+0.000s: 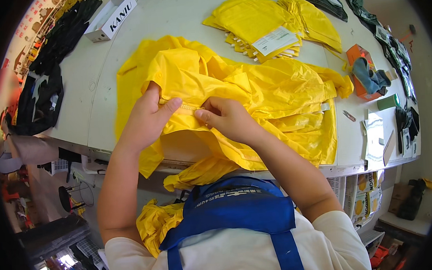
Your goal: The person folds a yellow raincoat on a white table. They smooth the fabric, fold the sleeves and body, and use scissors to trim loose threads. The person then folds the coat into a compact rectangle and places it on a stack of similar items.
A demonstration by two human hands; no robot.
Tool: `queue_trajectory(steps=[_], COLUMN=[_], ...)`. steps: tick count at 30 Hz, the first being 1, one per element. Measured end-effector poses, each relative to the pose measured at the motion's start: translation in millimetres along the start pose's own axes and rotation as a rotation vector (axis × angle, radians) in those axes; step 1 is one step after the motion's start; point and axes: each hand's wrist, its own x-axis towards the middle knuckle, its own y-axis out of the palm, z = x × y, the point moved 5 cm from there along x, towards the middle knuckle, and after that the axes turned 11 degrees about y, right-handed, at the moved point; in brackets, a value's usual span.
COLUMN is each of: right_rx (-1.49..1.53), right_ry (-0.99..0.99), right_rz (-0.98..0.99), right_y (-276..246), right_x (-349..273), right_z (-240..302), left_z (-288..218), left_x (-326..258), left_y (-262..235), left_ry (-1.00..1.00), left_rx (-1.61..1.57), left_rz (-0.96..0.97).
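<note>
A yellow waterproof jacket [282, 87] lies crumpled across the near part of the table, its lower edge hanging over the front. Its zipper [188, 107] runs between my two hands. My left hand [149, 114] is closed on the jacket's front edge, thumb on top and the fingers partly hidden under the fabric. To the right, my right hand [227, 118] pinches the same edge beside the zipper teeth, thumb against curled fingers. A round snap [159, 75] shows on the flap above my left hand.
On the white table [119, 57] are stacked yellow garments [249, 18], a white box [111, 18], dark garments [64, 33], an orange box [358, 54] with blue-grey cloth, green tape [388, 102] and small thread snips [349, 116]. More yellow fabric [157, 223] bunches by my lap.
</note>
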Motion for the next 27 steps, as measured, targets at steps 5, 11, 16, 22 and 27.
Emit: queue_trajectory(steps=[5,11,16,22,27], right_rx=[0.133,-0.116,-0.139,-0.294,-0.835], right_ry=[0.054,0.314,0.489,0.703,1.056], right_rz=[0.058,-0.386,-0.736,-0.579,-0.241], right_y=[-14.7,-139.6,-297.8,-279.1,-207.6], right_x=[-6.2,-65.2,-181.1,-254.0,-237.4], right_z=[-3.4,-95.8,-149.6,-183.9,-186.7], left_z=[-1.9,-13.8,19.8,123.8,255.7], left_x=[8.6,18.3,0.8,-102.4,-230.3], left_y=[-3.3,-69.9,-166.0,-143.5,-88.7], left_ry=[0.002,0.015,-0.022,-0.426,-0.876], left_rx=[0.059,-0.366,-0.485,-0.588,0.258], left_rz=[0.01,-0.278,-0.456,-0.489,-0.371])
